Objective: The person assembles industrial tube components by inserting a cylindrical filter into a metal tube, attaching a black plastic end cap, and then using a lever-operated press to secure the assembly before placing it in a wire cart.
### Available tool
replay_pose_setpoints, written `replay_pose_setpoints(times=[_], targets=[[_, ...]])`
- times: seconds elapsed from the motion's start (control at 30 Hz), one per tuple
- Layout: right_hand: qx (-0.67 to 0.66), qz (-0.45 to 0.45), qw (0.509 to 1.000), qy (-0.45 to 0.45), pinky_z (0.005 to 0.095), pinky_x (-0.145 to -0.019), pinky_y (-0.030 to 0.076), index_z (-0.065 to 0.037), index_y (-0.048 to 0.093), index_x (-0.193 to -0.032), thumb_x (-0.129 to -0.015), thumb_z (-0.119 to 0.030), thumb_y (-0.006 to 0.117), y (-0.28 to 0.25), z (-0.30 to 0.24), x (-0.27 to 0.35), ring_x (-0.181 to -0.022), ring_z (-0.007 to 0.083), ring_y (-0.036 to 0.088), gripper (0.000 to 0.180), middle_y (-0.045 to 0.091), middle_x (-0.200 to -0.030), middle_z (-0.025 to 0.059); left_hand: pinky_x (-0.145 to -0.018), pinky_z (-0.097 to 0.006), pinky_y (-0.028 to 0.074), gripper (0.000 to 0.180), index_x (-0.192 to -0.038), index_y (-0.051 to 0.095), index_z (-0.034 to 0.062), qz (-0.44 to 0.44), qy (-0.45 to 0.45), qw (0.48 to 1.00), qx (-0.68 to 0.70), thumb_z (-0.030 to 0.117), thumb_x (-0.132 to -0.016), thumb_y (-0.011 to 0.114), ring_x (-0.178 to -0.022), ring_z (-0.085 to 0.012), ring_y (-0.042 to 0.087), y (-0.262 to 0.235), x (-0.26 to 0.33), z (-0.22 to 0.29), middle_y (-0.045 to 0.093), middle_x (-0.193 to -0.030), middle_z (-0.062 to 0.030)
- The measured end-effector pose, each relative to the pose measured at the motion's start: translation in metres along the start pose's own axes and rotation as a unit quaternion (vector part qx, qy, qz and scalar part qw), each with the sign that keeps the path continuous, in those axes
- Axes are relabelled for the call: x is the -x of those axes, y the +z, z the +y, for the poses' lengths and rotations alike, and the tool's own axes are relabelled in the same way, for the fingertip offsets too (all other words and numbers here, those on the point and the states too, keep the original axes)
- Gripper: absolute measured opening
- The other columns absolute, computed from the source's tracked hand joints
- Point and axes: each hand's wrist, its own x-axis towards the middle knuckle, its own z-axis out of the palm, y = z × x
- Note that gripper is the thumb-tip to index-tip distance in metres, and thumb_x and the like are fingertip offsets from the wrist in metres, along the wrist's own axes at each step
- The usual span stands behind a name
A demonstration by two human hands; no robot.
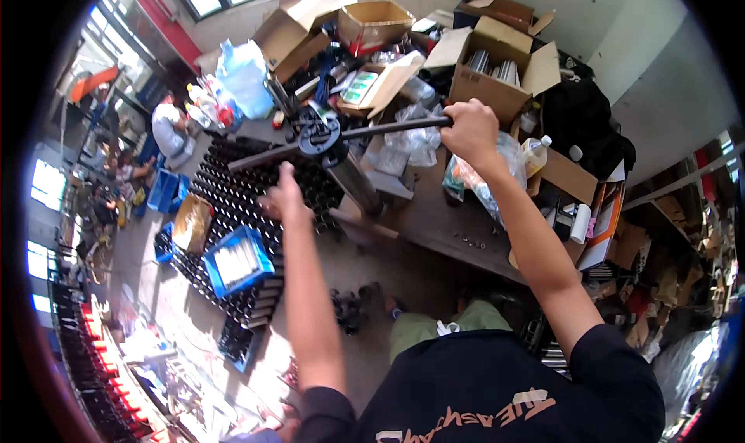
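A long dark metal bar (396,126) runs across a round black head (320,137) with holes in it. This head sits on top of a shiny metal cylinder (355,181), which stands tilted in view at the table's left edge. My right hand (472,130) is wrapped round the bar's right end. Just below the bar's left part is my left hand (285,199), apart from the bar, its fingers spread and nothing visible in them.
The workbench (434,222) carries plastic bags, a clear bottle (535,154) and an open carton (493,78) of metal tubes. Rows of black tubes (233,179) lie on the left, with a blue crate (238,262) on them. Another person (168,129) sits at the far left.
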Motion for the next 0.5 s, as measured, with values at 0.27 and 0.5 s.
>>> replay_pose_setpoints(times=[0.27, 0.5], targets=[[-0.092, 0.045, 0.984, -0.143, 0.0491, -0.077, 0.05, -0.006, 0.068, -0.074, -0.077, -0.031, 0.074, -0.007, 0.159, -0.026, -0.085, 0.0368, 0.062, 0.025, 0.067, -0.08, 0.0109, -0.078, -0.044, 0.057, 0.04, -0.108, 0.068, 0.0086, -0.299, -0.502, 0.672, 0.455, 0.044, -0.094, 0.056, -0.094, -0.0279, 0.066, 0.053, 0.062, -0.006, 0.068, -0.107, -0.0107], [-0.096, -0.125, 0.975, 0.156, 0.0396, -0.052, 0.041, 0.003, 0.064, -0.068, -0.094, -0.034, 0.072, 0.001, 0.33, 0.286, -0.047, 0.0231, 0.052, 0.046, 0.051, -0.052, 0.0145, -0.087, -0.042, 0.055, 0.063, -0.127, 0.046, -0.011, -0.548, -0.301, 0.601, 0.497, 0.029, -0.084, 0.068, -0.093, -0.0302, 0.06, -0.072, 0.207, 0.004, 0.056, -0.117, -0.0205]])
